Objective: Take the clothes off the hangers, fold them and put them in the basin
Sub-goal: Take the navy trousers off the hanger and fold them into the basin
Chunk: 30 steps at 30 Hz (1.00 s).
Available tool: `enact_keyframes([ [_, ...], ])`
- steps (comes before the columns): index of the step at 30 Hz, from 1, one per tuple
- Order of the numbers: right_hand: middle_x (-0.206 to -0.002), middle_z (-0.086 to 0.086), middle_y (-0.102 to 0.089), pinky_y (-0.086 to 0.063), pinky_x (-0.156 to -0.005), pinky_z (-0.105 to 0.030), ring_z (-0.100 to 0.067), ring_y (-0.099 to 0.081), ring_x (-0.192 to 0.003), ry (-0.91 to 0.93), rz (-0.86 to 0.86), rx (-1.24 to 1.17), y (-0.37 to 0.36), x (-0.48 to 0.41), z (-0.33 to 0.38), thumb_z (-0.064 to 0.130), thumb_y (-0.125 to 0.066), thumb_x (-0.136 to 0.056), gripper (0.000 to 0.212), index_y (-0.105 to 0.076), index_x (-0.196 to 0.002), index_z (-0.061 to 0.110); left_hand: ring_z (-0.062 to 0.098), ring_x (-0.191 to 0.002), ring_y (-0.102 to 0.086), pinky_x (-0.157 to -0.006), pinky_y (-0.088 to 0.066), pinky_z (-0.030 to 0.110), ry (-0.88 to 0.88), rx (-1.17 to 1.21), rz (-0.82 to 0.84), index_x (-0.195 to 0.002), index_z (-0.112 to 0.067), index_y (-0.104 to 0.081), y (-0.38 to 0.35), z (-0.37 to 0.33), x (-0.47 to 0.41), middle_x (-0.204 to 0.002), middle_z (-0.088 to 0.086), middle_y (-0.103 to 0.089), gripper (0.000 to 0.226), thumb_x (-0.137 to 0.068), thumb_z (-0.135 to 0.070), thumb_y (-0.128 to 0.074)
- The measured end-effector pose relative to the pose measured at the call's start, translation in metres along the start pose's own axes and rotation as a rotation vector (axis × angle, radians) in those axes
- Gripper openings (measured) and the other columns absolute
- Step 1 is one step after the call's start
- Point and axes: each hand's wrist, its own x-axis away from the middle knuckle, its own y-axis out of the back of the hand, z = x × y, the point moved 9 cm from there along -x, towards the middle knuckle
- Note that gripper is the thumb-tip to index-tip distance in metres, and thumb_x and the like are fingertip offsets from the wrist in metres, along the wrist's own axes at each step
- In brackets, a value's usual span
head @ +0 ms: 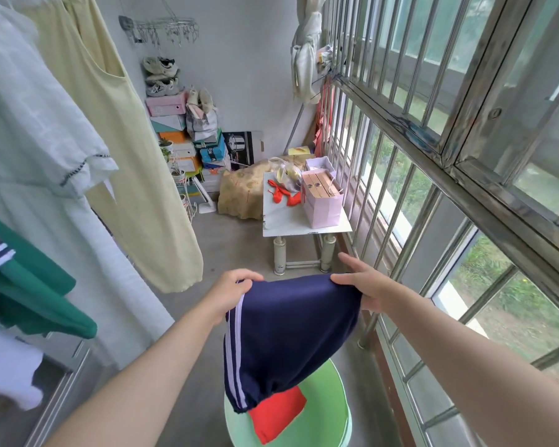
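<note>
A navy garment (291,333) with white side stripes hangs folded over between my hands. My left hand (231,291) grips its top left corner and my right hand (363,287) pinches its top right corner. Its lower end dangles just above the green basin (333,414) on the floor, where a folded red garment (278,412) lies. At the left hang a pale yellow dress (123,130), a white dress (39,130) and a green garment (36,295); their hangers are out of view.
A small white table (291,221) with a pink bag (323,201) stands ahead. Stacked shoe boxes (188,143) and a sack (242,191) fill the far corner. Barred windows (433,156) run along the right, and a metal rail (58,391) runs at the lower left.
</note>
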Motion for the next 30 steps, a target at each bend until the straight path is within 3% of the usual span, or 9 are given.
enact_keyframes([
  [2,-0.133,-0.006,-0.054,-0.051,-0.093,-0.044,-0.028,-0.061,-0.110,-0.012,0.125,0.146,-0.011,0.002,-0.002,-0.001,-0.070,-0.080,0.070,-0.046,-0.139,0.028,0.021,-0.108,-0.055,-0.091,-0.045,0.034,0.059,-0.030,0.026,-0.099,-0.028,-0.069,-0.001,0.004,0.005,-0.105,-0.005,-0.061,0.027,-0.090,-0.008,-0.054],
  [5,-0.133,0.000,-0.053,-0.046,-0.101,-0.042,-0.024,-0.054,-0.118,-0.015,0.176,0.453,-0.019,0.006,-0.007,-0.005,-0.075,-0.070,0.077,-0.050,-0.137,0.024,0.018,-0.120,-0.049,-0.088,-0.043,0.030,0.102,-0.077,0.055,-0.118,-0.025,-0.064,0.000,0.010,0.011,-0.128,0.001,-0.055,0.045,-0.078,-0.007,-0.072],
  [8,-0.126,0.003,-0.057,-0.051,-0.088,-0.035,-0.022,-0.054,-0.112,0.057,0.154,0.900,-0.027,0.009,-0.008,-0.001,-0.072,-0.069,0.073,-0.052,-0.133,0.026,0.017,-0.136,-0.035,-0.091,-0.034,0.022,0.081,-0.200,0.090,-0.134,-0.020,-0.053,-0.003,0.008,0.018,-0.147,-0.003,-0.040,0.066,-0.074,-0.002,-0.075],
  [12,-0.104,-0.008,-0.069,-0.050,-0.074,-0.031,-0.027,-0.063,-0.098,0.200,0.049,1.333,-0.031,0.000,-0.009,0.002,-0.064,-0.064,0.051,-0.068,-0.112,0.020,0.018,-0.136,-0.036,-0.090,-0.039,0.022,0.113,-0.366,0.139,-0.140,-0.021,-0.042,-0.007,0.014,0.021,-0.149,0.003,-0.037,0.077,-0.073,-0.004,-0.075],
  [15,-0.096,-0.008,-0.070,-0.041,-0.065,-0.024,-0.025,-0.061,-0.088,0.236,-0.066,1.376,-0.025,-0.003,-0.005,0.000,-0.060,-0.064,0.045,-0.071,-0.104,0.018,0.018,-0.132,-0.040,-0.096,-0.043,0.026,0.125,-0.491,0.163,-0.141,-0.017,-0.038,-0.012,0.020,0.023,-0.146,0.001,-0.038,0.081,-0.071,-0.007,-0.076],
  [18,-0.095,-0.007,-0.071,-0.047,-0.067,-0.027,-0.025,-0.063,-0.090,0.265,-0.120,1.351,-0.018,-0.007,-0.002,-0.003,-0.054,-0.065,0.048,-0.072,-0.104,0.018,0.019,-0.118,-0.051,-0.093,-0.049,0.031,0.128,-0.660,0.151,-0.134,-0.016,-0.044,-0.016,0.029,0.022,-0.134,0.000,-0.046,0.075,-0.067,-0.010,-0.076],
  [21,-0.096,-0.006,-0.070,-0.052,-0.073,-0.030,-0.026,-0.063,-0.092,0.305,-0.152,1.370,-0.014,-0.007,0.002,-0.004,-0.048,-0.067,0.048,-0.071,-0.102,0.018,0.021,-0.091,-0.062,-0.070,-0.052,0.030,0.089,-0.745,0.107,-0.108,-0.015,-0.057,-0.017,0.031,0.019,-0.105,0.000,-0.058,0.045,-0.064,-0.010,-0.068],
  [24,-0.098,-0.006,-0.069,-0.052,-0.073,-0.032,-0.028,-0.063,-0.093,0.298,-0.152,1.440,-0.012,-0.008,0.002,-0.002,-0.047,-0.068,0.046,-0.069,-0.104,0.018,0.025,-0.067,-0.055,-0.054,-0.038,0.026,0.042,-0.748,0.030,-0.080,-0.014,-0.055,-0.015,0.027,0.016,-0.077,0.003,-0.056,0.021,-0.059,-0.010,-0.056],
  [30,-0.092,-0.006,-0.061,-0.042,-0.066,-0.029,-0.023,-0.050,-0.081,0.288,-0.107,1.562,-0.009,-0.003,-0.003,0.000,-0.051,-0.074,0.030,-0.063,-0.098,0.014,0.024,-0.073,-0.047,-0.049,-0.030,0.025,-0.046,-0.871,0.009,-0.064,-0.016,-0.048,-0.021,0.011,0.018,-0.074,-0.002,-0.045,0.010,-0.062,-0.014,-0.057],
])
